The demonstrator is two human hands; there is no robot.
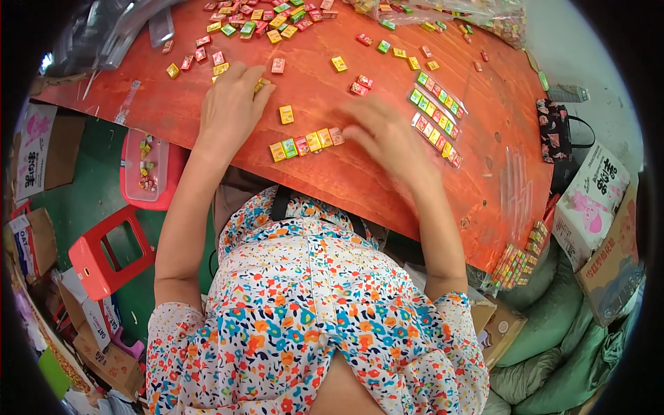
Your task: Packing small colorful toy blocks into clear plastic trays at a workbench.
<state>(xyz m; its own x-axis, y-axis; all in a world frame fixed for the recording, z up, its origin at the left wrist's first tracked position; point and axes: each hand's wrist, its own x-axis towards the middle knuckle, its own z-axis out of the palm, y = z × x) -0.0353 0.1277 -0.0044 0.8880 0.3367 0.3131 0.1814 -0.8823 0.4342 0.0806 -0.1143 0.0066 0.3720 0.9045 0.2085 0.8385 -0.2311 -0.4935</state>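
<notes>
1. Head view, looking down on a red worktop [207, 111] strewn with small wrapped candies in yellow, green and red.
2. Left hand [232, 104]: palm down on the worktop, fingers spread and reaching into the loose candies [235, 28] near the far edge; its fingertips touch one yellowish piece [261, 84]. Whether anything is pinched under the hand cannot be told.
3. Right hand [387, 135]: blurred, palm down, fingers partly curled, its fingertips at the right end of a short row of candies [306, 143]; a grip cannot be told.
4. Row of candies: five pieces side by side, touching, lying near the worktop's near edge between the two hands.
5. Single yellow candy [286, 114]: just beyond the row, apart from it.
6. Two filled clear strips of candies [436, 117]: lying side by side, to the right of the right hand.
7. Pink tray [131, 183] and red stool [90, 259]: on the green floor to the left, below the worktop.
8. Cardboard cartons [595, 200]: at the right, beside green sacks [546, 325].
</notes>
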